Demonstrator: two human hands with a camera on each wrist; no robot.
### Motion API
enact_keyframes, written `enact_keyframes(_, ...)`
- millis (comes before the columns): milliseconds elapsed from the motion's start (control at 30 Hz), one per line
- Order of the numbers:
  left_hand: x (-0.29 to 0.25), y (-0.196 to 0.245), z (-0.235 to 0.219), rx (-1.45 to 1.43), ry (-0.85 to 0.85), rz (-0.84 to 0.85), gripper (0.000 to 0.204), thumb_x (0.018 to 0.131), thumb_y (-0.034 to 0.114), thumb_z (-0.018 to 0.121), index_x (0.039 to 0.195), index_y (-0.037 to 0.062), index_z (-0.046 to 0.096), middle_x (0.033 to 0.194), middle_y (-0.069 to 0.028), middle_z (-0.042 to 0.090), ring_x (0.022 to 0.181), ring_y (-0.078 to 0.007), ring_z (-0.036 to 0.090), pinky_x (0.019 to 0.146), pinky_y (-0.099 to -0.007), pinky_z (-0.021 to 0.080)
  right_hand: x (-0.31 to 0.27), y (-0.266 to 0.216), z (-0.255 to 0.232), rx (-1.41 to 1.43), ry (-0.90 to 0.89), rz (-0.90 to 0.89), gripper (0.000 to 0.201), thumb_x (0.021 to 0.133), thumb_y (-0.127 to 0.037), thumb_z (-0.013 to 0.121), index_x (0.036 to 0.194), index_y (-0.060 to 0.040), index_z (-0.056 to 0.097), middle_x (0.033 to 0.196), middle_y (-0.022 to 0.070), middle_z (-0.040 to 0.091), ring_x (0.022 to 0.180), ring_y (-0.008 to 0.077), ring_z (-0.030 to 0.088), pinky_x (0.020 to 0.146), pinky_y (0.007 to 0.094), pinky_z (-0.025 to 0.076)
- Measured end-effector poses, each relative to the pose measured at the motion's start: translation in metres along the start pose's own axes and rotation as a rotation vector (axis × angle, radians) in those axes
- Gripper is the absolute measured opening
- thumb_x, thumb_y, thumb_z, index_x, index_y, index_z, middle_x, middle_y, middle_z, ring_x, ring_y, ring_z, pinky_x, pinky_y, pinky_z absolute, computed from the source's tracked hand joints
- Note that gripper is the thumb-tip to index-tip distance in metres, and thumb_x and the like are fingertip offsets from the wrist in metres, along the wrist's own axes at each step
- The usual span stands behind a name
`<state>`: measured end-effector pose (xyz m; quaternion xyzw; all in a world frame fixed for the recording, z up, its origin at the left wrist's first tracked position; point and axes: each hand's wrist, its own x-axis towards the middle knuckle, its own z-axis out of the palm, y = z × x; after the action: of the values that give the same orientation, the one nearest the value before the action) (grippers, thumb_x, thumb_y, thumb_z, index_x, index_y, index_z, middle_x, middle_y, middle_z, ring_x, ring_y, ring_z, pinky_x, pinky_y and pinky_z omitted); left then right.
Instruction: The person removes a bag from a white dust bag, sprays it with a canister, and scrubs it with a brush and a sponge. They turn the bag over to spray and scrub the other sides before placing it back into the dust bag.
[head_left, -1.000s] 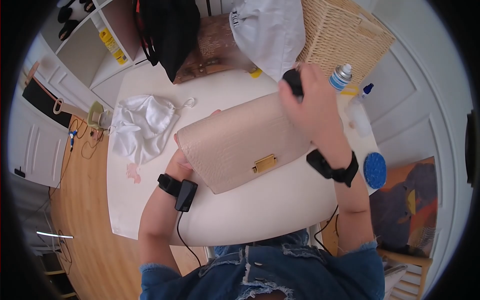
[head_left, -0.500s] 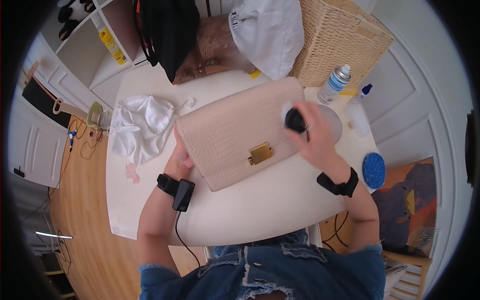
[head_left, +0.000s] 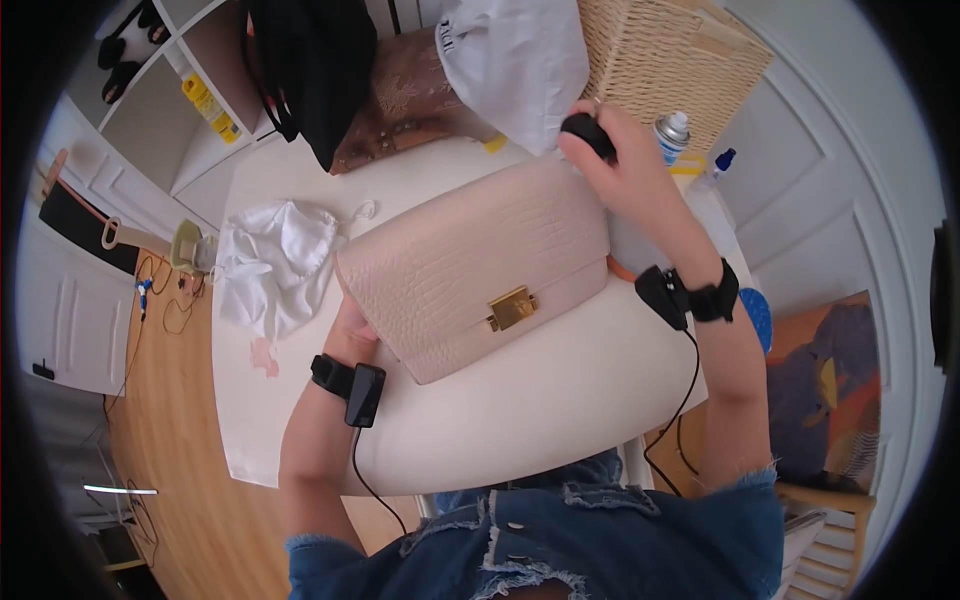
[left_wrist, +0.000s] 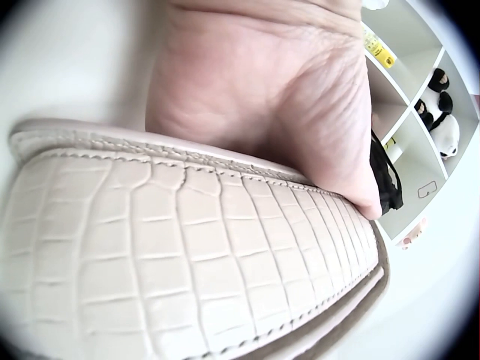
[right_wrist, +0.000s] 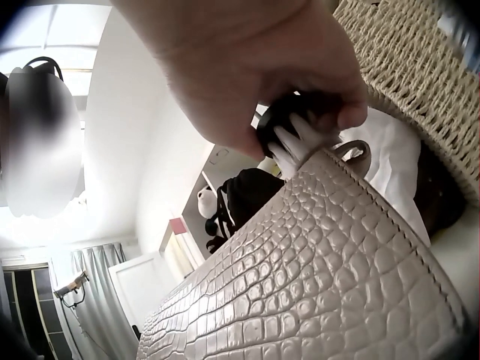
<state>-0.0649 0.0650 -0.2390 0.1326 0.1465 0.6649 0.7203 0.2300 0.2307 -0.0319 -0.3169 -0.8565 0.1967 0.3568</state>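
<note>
A beige crocodile-textured bag (head_left: pixel 470 250) with a gold clasp (head_left: pixel 512 308) is tilted over the white table, its flap side up. At its left end my left hand (head_left: pixel 358 320) grips it, the fingers hidden behind it; in the left wrist view the palm and thumb side of the hand (left_wrist: pixel 262 90) lie against the stitched edge. My right hand (head_left: pixel 630 165) holds a round black brush (head_left: pixel 588 137) at the bag's upper right corner. Pale bristles (right_wrist: pixel 296 146) touch that corner in the right wrist view.
White cloth pouch (head_left: pixel 275 265) on the table's left. Along the back are a black bag (head_left: pixel 315 70), a brown bag (head_left: pixel 410 90), a white dust bag (head_left: pixel 520 65) and a wicker basket (head_left: pixel 680 70). A spray can (head_left: pixel 671 135) and blue sponge (head_left: pixel 755 318) are on the right.
The right hand and brush moved from the edge of the bag down over its right part, then back up to the upper right corner. The bag tilted flatter, then steeper again; the left hand keeps its hold.
</note>
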Motion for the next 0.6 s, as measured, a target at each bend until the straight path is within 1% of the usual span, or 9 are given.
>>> enact_keyframes(67, 0.0, -0.001, 0.001, -0.024, -0.016, 0.023, 0.08, 0.091, 0.07, 0.029, 0.138, 0.006, 0.044, 0.135, -0.0121, 0.053, 0.119, -0.0261, 0.054, 0.097, -0.0427, 0.048, -0.02, -0.002, 0.002, -0.022, 0.014, -0.096, 0.035, 0.084, -0.017, 0.065, 0.109, 0.0042, 0.056, 0.095, 0.0198, 0.059, 0.084, 0.0343, 0.059, 0.073, 0.0369, 0.048)
enact_keyframes(133, 0.004, 0.0, 0.009, -0.056, -0.096, 0.004, 0.082, 0.091, 0.071, 0.027, 0.138, 0.0069, 0.043, 0.136, -0.0116, 0.051, 0.121, -0.0257, 0.053, 0.098, -0.0418, 0.047, -0.047, 0.007, 0.013, -0.087, 0.148, -0.281, 0.041, 0.081, -0.014, 0.069, 0.116, 0.0015, 0.053, 0.106, 0.0199, 0.055, 0.088, 0.0351, 0.058, 0.074, 0.0386, 0.048)
enact_keyframes(233, 0.009, 0.001, 0.015, -0.114, -0.17, -0.012, 0.083, 0.09, 0.072, 0.025, 0.14, 0.0079, 0.041, 0.138, -0.0109, 0.05, 0.123, -0.0262, 0.051, 0.1, -0.0412, 0.045, -0.093, 0.018, 0.027, -0.21, 0.022, -0.286, 0.049, 0.078, -0.011, 0.072, 0.121, -0.0008, 0.05, 0.111, 0.0193, 0.051, 0.093, 0.0358, 0.057, 0.078, 0.04, 0.049)
enact_keyframes(300, 0.008, 0.001, 0.02, -0.101, -0.123, 0.005, 0.083, 0.09, 0.073, 0.025, 0.14, 0.0084, 0.041, 0.138, -0.0108, 0.049, 0.123, -0.0265, 0.05, 0.101, -0.0412, 0.045, -0.111, 0.019, 0.028, -0.201, -0.203, -0.413, 0.05, 0.077, -0.011, 0.073, 0.121, -0.0009, 0.051, 0.11, 0.0186, 0.051, 0.097, 0.0361, 0.056, 0.08, 0.0398, 0.05)
enact_keyframes(367, 0.008, 0.001, 0.021, -0.083, -0.079, 0.013, 0.084, 0.09, 0.073, 0.025, 0.141, 0.0089, 0.04, 0.139, -0.0106, 0.048, 0.124, -0.0268, 0.05, 0.101, -0.0412, 0.044, -0.117, 0.024, 0.02, -0.185, -0.194, -0.345, 0.051, 0.077, -0.01, 0.073, 0.121, -0.0012, 0.05, 0.11, 0.0185, 0.051, 0.099, 0.0363, 0.056, 0.081, 0.0395, 0.05)
enact_keyframes(433, 0.008, 0.002, 0.021, -0.147, -0.18, 0.006, 0.084, 0.089, 0.073, 0.025, 0.141, 0.0091, 0.04, 0.14, -0.0108, 0.048, 0.125, -0.027, 0.049, 0.102, -0.0411, 0.044, -0.116, 0.023, 0.014, -0.169, -0.181, -0.269, 0.052, 0.076, -0.009, 0.073, 0.122, -0.0016, 0.049, 0.111, 0.0185, 0.051, 0.101, 0.0364, 0.055, 0.081, 0.0392, 0.05)
enact_keyframes(500, 0.007, 0.002, 0.021, -0.116, -0.132, -0.005, 0.084, 0.09, 0.073, 0.024, 0.142, 0.0091, 0.039, 0.14, -0.0109, 0.047, 0.125, -0.027, 0.049, 0.102, -0.0412, 0.044, -0.104, 0.018, 0.009, 0.003, -0.036, 0.058, 0.055, 0.075, -0.009, 0.073, 0.124, -0.0025, 0.048, 0.113, 0.0188, 0.05, 0.1, 0.0369, 0.055, 0.083, 0.0388, 0.049)
enact_keyframes(533, 0.008, 0.002, 0.022, -0.083, -0.084, -0.01, 0.083, 0.09, 0.073, 0.024, 0.142, 0.0092, 0.038, 0.14, -0.0111, 0.047, 0.125, -0.0269, 0.049, 0.102, -0.0413, 0.044, -0.106, 0.018, 0.011, 0.002, -0.032, 0.06, 0.055, 0.075, -0.009, 0.073, 0.124, -0.0025, 0.048, 0.113, 0.0188, 0.05, 0.1, 0.0369, 0.055, 0.083, 0.0388, 0.049)
enact_keyframes(600, 0.008, 0.003, 0.025, -0.064, -0.06, -0.001, 0.083, 0.09, 0.073, 0.024, 0.142, 0.0092, 0.038, 0.141, -0.0112, 0.047, 0.125, -0.0269, 0.049, 0.102, -0.0415, 0.044, -0.112, 0.019, 0.02, -0.029, -0.105, -0.097, 0.058, 0.074, -0.008, 0.073, 0.125, -0.0021, 0.046, 0.112, 0.0186, 0.05, 0.1, 0.0368, 0.054, 0.085, 0.0387, 0.048)
